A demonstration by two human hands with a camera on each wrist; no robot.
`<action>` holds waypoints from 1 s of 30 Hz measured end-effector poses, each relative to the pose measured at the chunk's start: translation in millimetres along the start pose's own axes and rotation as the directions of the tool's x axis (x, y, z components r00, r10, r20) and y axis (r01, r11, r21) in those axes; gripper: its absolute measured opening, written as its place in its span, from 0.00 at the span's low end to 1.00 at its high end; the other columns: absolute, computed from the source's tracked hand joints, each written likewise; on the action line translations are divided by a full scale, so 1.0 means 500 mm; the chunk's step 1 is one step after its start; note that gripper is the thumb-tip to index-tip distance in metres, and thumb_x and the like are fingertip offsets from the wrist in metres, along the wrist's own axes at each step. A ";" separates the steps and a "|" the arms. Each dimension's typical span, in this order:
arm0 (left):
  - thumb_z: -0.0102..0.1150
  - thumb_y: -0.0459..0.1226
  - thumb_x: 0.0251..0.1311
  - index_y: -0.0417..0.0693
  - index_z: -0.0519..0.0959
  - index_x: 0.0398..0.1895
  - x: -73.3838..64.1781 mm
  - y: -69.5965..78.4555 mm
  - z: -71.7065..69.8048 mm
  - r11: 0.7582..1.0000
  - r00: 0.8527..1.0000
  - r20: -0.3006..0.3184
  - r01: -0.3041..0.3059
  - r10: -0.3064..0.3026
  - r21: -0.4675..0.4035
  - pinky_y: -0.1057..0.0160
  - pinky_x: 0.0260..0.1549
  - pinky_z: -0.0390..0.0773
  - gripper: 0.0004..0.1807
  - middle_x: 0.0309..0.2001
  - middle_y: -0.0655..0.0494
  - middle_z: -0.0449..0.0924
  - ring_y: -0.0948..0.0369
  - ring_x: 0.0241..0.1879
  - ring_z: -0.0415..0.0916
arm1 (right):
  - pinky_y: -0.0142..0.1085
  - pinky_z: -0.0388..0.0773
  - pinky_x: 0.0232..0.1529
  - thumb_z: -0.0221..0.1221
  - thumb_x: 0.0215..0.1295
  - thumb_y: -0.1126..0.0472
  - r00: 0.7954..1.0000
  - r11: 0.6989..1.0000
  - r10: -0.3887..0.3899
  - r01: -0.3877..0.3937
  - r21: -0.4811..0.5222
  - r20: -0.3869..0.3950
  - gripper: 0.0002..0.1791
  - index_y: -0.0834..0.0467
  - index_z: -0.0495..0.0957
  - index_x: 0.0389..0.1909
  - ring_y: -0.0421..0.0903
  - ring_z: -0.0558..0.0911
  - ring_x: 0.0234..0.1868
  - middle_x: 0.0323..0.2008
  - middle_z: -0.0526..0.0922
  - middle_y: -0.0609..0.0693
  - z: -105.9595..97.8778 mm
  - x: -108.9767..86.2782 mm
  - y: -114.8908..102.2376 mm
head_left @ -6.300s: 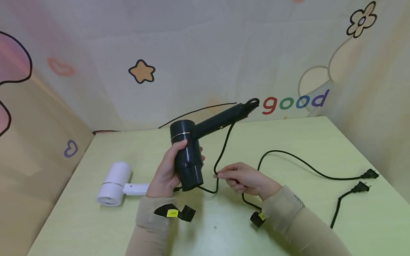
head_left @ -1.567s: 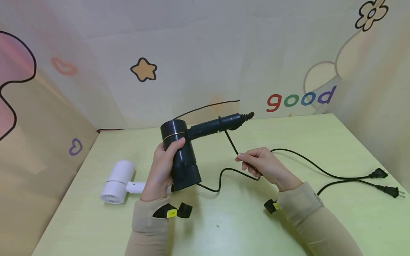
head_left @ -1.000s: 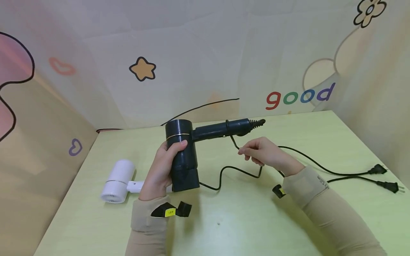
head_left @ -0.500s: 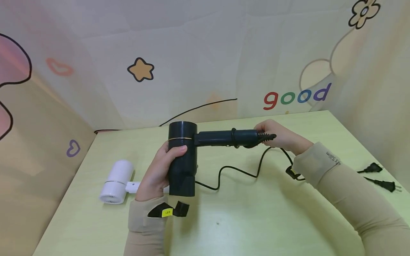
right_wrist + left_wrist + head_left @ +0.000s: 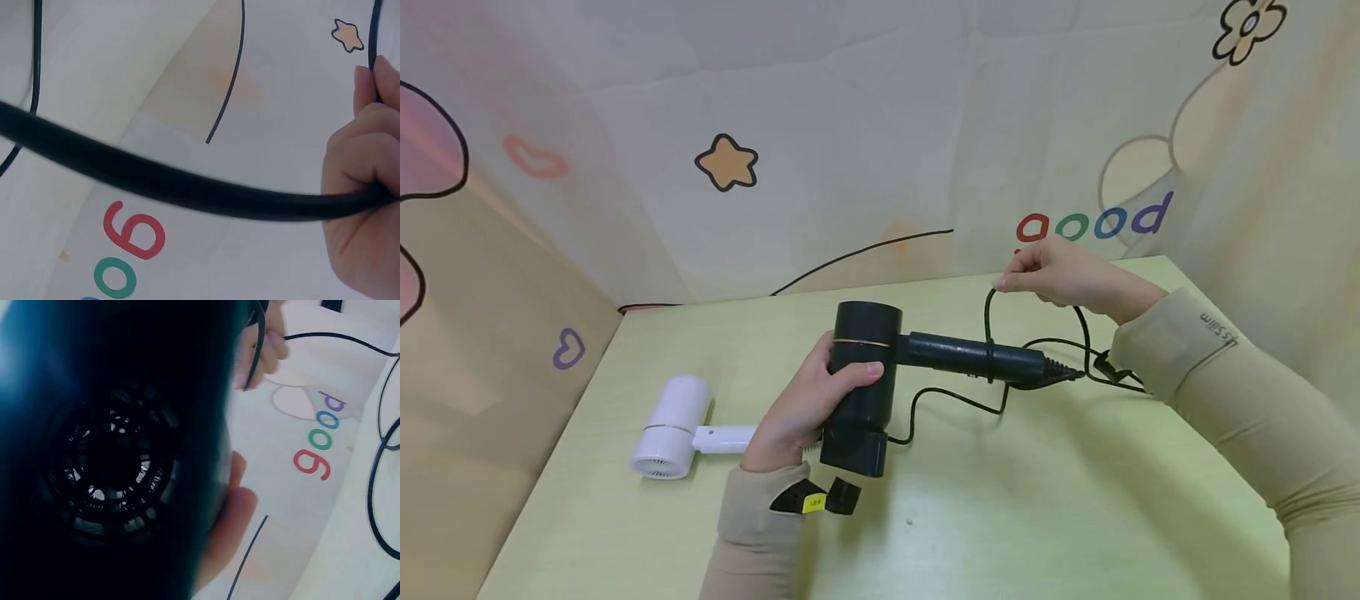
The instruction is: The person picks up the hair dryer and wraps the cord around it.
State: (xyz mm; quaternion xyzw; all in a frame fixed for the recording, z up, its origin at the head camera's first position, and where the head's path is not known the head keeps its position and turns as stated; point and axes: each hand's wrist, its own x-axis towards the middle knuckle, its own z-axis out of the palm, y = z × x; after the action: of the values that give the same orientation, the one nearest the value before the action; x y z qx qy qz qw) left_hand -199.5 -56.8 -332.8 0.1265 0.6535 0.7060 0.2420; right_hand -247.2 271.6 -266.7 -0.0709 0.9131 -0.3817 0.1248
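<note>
My left hand (image 5: 805, 408) grips a black hair dryer (image 5: 868, 417) by its barrel, thumb across the front, holding it over the table. Its handle points right and slopes slightly down. The black cord (image 5: 988, 315) circles the handle near the middle and rises to my right hand (image 5: 1075, 277), which pinches it between thumb and fingers above and behind the handle. In the right wrist view the cord (image 5: 187, 187) also passes through the curled fingers of the right hand (image 5: 365, 162). The dryer's dark body (image 5: 112, 337) fills much of the left wrist view, hiding most of the left hand.
A white hair dryer (image 5: 673, 425) lies on the pale green table (image 5: 985, 517) at left, its handle end partly behind my left wrist. More black cord (image 5: 955, 398) winds over the table. A printed curtain (image 5: 850, 150) closes off the back. My right sleeve (image 5: 1225, 375) covers the table's right side.
The right hand has carried the cord under, behind and up over the handle, leaving a turn round it. The black dryer has shifted right, its handle tipping down. The sleeve now covers the two plugs.
</note>
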 end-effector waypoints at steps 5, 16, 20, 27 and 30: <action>0.60 0.42 0.57 0.54 0.54 0.64 0.008 -0.011 0.012 0.998 1.000 -0.005 0.017 -0.016 0.063 0.53 0.33 0.82 0.34 0.46 0.44 0.70 0.53 0.34 0.80 | 0.32 0.53 0.15 0.61 0.62 0.50 1.000 1.000 -0.010 0.010 -0.011 -0.007 0.16 0.60 0.81 0.37 0.40 0.54 0.12 0.11 0.56 0.43 -0.017 -0.007 -0.010; 0.65 0.44 0.54 0.58 0.55 0.63 0.018 -0.026 0.031 0.991 0.999 -0.047 0.031 -0.025 0.133 0.53 0.35 0.82 0.37 0.46 0.45 0.75 0.53 0.34 0.82 | 0.33 0.57 0.19 0.60 0.63 0.53 0.997 0.985 -0.079 0.078 -0.153 -0.003 0.12 0.58 0.81 0.27 0.39 0.55 0.15 0.14 0.58 0.42 -0.010 -0.010 -0.078; 0.65 0.45 0.53 0.57 0.54 0.63 0.021 -0.028 0.036 0.985 0.998 -0.066 0.033 -0.022 0.171 0.54 0.36 0.82 0.38 0.48 0.45 0.75 0.54 0.35 0.83 | 0.35 0.57 0.20 0.60 0.63 0.55 0.995 0.977 -0.102 0.098 -0.190 -0.009 0.13 0.59 0.80 0.24 0.40 0.56 0.15 0.13 0.60 0.43 0.003 -0.018 -0.102; 0.64 0.45 0.54 0.53 0.54 0.64 0.026 -0.027 0.033 0.980 0.988 -0.156 0.012 0.020 0.200 0.55 0.36 0.81 0.38 0.48 0.45 0.73 0.54 0.36 0.81 | 0.34 0.58 0.20 0.61 0.63 0.55 0.986 0.960 -0.161 0.148 -0.238 -0.036 0.11 0.57 0.81 0.25 0.40 0.57 0.16 0.13 0.61 0.44 0.017 -0.056 -0.135; 0.64 0.46 0.55 0.52 0.54 0.64 0.028 -0.025 0.031 0.979 0.983 -0.184 0.010 0.028 0.204 0.56 0.37 0.81 0.38 0.49 0.46 0.73 0.54 0.38 0.80 | 0.34 0.58 0.20 0.60 0.63 0.55 0.981 0.950 -0.191 0.176 -0.257 -0.036 0.11 0.57 0.81 0.25 0.41 0.59 0.16 0.13 0.62 0.44 0.025 -0.073 -0.145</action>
State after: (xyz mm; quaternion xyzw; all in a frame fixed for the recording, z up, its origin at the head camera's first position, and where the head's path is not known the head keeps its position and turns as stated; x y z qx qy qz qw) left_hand -201.5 -36.0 -345.4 0.0872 0.7416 0.6450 0.1628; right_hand -206.3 220.8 -217.2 -0.1593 0.9471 -0.2739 0.0511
